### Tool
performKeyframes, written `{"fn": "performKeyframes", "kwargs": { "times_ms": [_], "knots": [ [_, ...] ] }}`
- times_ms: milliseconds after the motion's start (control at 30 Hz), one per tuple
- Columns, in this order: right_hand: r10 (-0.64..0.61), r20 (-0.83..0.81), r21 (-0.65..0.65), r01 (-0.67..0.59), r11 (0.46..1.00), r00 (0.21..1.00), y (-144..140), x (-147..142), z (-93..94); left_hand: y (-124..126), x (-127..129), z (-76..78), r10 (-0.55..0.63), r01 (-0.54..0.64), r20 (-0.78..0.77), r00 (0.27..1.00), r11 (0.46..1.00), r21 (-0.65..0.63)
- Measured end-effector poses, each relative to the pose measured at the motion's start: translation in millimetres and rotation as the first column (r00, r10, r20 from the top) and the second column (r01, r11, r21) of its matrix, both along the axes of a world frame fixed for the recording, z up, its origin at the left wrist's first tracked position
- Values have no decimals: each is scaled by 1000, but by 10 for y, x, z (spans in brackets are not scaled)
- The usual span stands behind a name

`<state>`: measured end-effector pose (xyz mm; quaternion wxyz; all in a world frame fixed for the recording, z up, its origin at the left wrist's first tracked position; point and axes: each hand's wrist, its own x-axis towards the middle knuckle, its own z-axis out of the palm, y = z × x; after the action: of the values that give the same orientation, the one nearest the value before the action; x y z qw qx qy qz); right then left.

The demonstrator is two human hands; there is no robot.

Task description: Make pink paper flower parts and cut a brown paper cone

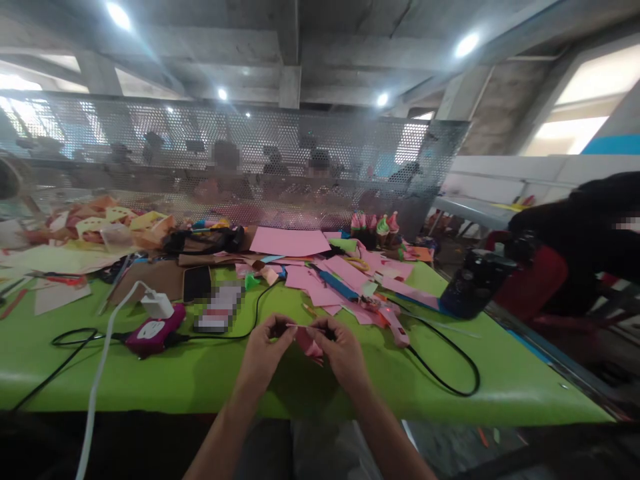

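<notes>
Head view: a green table (pixel 200 380) stretches across, with a perforated metal screen (pixel 175 160) along its far side. A pink sheet (pixel 290 241) lies near the screen, and a dark bottle (pixel 463 287) sits by the right edge. The left hand (pixel 273 339) and right hand (pixel 335 341) are close together, right of a purple adapter (pixel 153 331); thumbs and fingers of both pinch a small pink piece (pixel 309 343) between them, over the table's near part.

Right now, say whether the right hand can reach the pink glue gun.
Probably yes: green tabletop lies between the right hand and the pink glue gun, with nothing visibly blocking, though the fingers hold a pink piece.
</notes>
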<state>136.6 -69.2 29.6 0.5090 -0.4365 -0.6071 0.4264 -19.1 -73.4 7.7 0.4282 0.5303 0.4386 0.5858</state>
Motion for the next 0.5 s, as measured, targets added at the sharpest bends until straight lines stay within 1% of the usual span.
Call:
{"fn": "performKeyframes", "kwargs": {
  "times_ms": [100,167,333,500],
  "knots": [
    [19,-8,-6,-19,1000,1000,-1,-8,15,-6,-2,10,24,-24,-3,1000,1000,2],
    [34,-12,-10,-34,999,999,-1,-15,18,-13,1,23,14,-14,7,1000,1000,3],
    [2,-45,-11,-2,1000,999,5,-3,-7,-20,9,35,-12,10,82,997,1000,21],
    [5,-79,-41,-8,999,997,1,-8,13,5,-11,7,6,-6,75,997,1000,6]
  ]
}}
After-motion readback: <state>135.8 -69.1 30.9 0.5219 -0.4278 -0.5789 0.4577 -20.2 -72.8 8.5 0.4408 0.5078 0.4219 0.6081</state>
